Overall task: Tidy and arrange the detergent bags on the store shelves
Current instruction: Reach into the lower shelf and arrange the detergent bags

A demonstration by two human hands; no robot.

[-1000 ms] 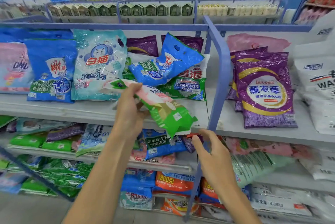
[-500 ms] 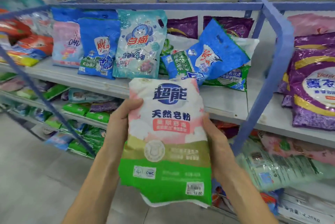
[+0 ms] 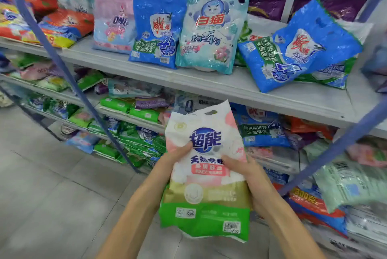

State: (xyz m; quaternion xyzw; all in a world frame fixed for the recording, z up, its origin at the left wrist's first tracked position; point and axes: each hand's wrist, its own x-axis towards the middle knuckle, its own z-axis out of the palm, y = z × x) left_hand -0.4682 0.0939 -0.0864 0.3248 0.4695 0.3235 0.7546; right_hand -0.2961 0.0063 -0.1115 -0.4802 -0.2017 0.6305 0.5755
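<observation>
— Grip first: how do the hands sit on it?
— The left hand and right hand are clamped on the two side edges of the white, pink and green detergent bag, thumbs across its printed face. It hangs upright between them in the air, in front of the lower shelves, touching no shelf.
— Where should it go?
— My guess is the upper shelf, above the hands. There is bare board up and right of them, between the pale-blue cat-print bag and the tilted blue bag.
— What makes it go well?
— Hold the label outward and the base level, lift with both hands, set the bottom seam down first, then lean the top back like the bags standing up-left of the hands. The powder will likely slump, so settle it before letting go.
— Risks?
— Knocking that tilted blue bag, which leans on its neighbours; straighten it next.
</observation>
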